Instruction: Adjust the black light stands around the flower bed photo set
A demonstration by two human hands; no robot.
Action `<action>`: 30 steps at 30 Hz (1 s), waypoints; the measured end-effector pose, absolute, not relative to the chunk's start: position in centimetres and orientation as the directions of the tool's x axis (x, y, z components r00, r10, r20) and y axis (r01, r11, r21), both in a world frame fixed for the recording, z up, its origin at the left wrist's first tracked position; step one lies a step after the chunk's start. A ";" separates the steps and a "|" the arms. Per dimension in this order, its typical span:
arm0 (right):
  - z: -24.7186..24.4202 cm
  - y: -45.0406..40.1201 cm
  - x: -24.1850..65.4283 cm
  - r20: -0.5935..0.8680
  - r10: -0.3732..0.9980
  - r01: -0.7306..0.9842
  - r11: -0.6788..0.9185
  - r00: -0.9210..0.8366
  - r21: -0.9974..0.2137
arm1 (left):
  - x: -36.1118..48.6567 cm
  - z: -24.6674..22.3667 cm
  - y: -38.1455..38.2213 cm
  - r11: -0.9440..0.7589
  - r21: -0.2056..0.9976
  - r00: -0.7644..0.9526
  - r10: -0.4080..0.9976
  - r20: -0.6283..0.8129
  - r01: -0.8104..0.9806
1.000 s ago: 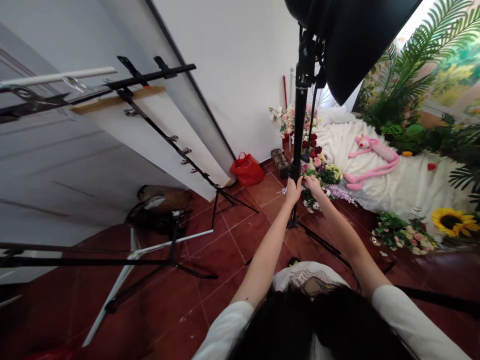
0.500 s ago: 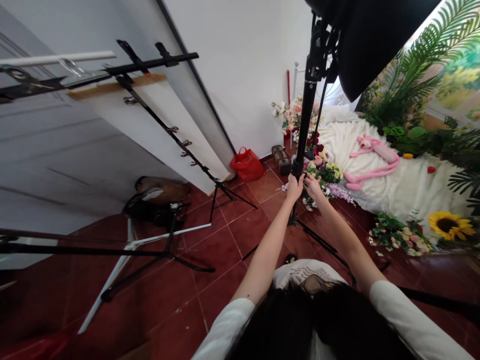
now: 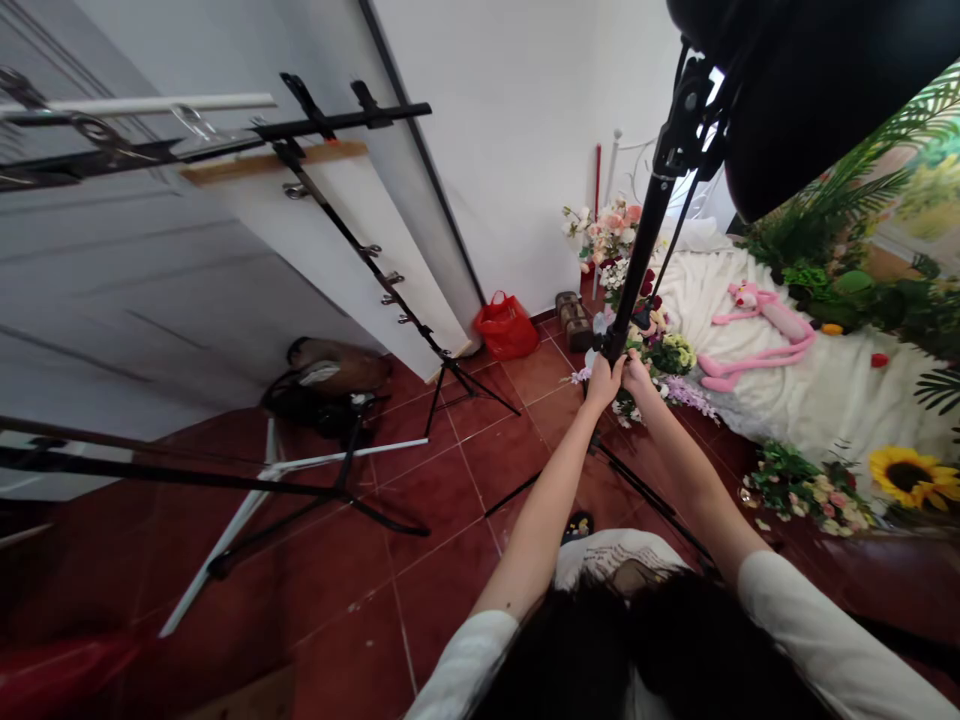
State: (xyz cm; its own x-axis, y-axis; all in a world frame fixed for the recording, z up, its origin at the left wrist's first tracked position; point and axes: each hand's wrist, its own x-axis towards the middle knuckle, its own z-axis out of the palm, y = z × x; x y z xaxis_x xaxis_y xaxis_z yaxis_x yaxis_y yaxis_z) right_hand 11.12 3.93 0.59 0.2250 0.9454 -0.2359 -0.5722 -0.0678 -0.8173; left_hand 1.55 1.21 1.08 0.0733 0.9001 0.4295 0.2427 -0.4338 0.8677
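A black light stand (image 3: 640, 255) rises in front of me, leaning slightly to the right. At its top is a large dark lamp head (image 3: 817, 110), partly cut off by the upper edge. My left hand (image 3: 602, 382) is wrapped round the pole, low on its thick upper section. Close beside it on the right, my right hand (image 3: 636, 373) is closed against the same part of the pole; its fingertips are mostly hidden. A thin cable or rod hangs along the pole. Dark tripod legs (image 3: 649, 488) spread over the floor below my forearms.
Left are a backdrop stand (image 3: 341, 225) with clips and a white board (image 3: 405, 250), and a white-legged stand (image 3: 225, 555). A red bag (image 3: 506, 325) sits by the wall. Right are artificial flowers (image 3: 679, 352), a pink plush toy (image 3: 780, 320) on white cloth and a sunflower (image 3: 907, 475).
The pole's top and lamp head have tilted to the right in view. Both hands stay on the pole, slightly further right, with the right hand closer to the left. The whole view has shifted a little.
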 end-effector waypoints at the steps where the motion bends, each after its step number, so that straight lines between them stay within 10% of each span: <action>1: 0.7 3.7 11.4 -0.281 0.927 -0.591 -0.084 0.249 -0.802 | 1.5 1.1 1.2 -0.437 0.867 0.079 0.899 0.431 0.240; 6: 1.4 0.9 13.8 -0.378 0.874 -0.608 -0.127 0.304 -0.784 | 1.6 1.6 0.8 -0.433 0.873 0.076 0.901 0.427 0.223; 17: 2.3 -4.0 14.9 0.041 0.976 0.024 0.036 0.215 -0.999 | -0.4 3.2 -0.4 -0.419 0.877 0.117 0.908 0.402 0.235; 30: 2.9 -3.4 13.4 0.352 0.936 0.543 0.307 -0.021 -0.782 | -1.3 5.0 0.6 -0.478 0.808 0.137 0.877 0.460 0.344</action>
State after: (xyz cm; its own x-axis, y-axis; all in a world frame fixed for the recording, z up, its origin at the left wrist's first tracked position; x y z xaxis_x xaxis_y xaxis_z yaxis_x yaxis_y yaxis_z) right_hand 13.39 -3.38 2.93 -0.0213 0.9357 0.3521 0.5427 0.3066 -0.7819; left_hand -1.33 0.55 4.98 0.1367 0.8772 0.4603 0.3444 -0.4778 0.8082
